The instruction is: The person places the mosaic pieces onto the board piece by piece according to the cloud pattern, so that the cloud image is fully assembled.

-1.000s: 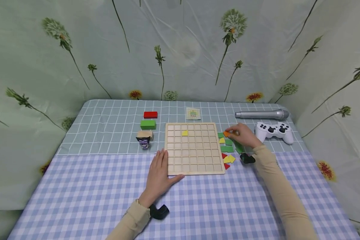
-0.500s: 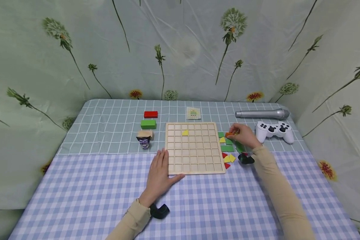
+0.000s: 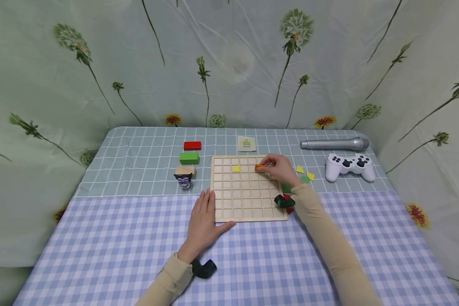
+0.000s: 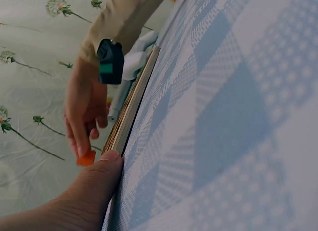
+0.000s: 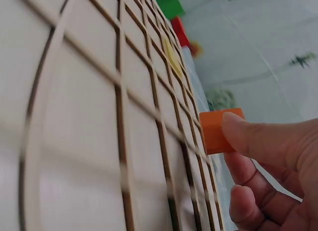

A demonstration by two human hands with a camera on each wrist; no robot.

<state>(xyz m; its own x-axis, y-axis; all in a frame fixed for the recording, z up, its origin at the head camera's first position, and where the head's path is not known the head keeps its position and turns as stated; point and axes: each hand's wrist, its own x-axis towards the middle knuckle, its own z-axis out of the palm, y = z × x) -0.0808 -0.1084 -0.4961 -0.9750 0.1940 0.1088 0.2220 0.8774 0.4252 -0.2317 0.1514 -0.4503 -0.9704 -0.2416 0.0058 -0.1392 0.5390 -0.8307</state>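
Note:
A square wooden grid board (image 3: 245, 193) lies on the table, with one yellow tile (image 3: 235, 168) in a cell of its second row. My left hand (image 3: 202, 223) rests flat along the board's lower left corner, its fingers straight and its thumb (image 4: 102, 171) at the front edge. Over the upper right part of the board, my right hand (image 3: 279, 168) pinches an orange square tile (image 5: 216, 130) between thumb and fingers. In the right wrist view the tile stands close over the grid. Green tiles (image 3: 286, 188) and red tiles (image 3: 289, 210) are partly hidden by the right hand and wrist.
Loose yellow tiles (image 3: 310, 176) lie right of the board. Beyond them are a white game controller (image 3: 349, 168) and a silver microphone (image 3: 334, 144). A patterned card (image 3: 246, 143) lies behind the board. To the left stand a red block (image 3: 192, 146), a green block (image 3: 189, 158) and a small figure (image 3: 184, 181).
My right hand has carried the orange tile leftward from the loose tiles to above the board's upper right cells. The left hand has stayed in place.

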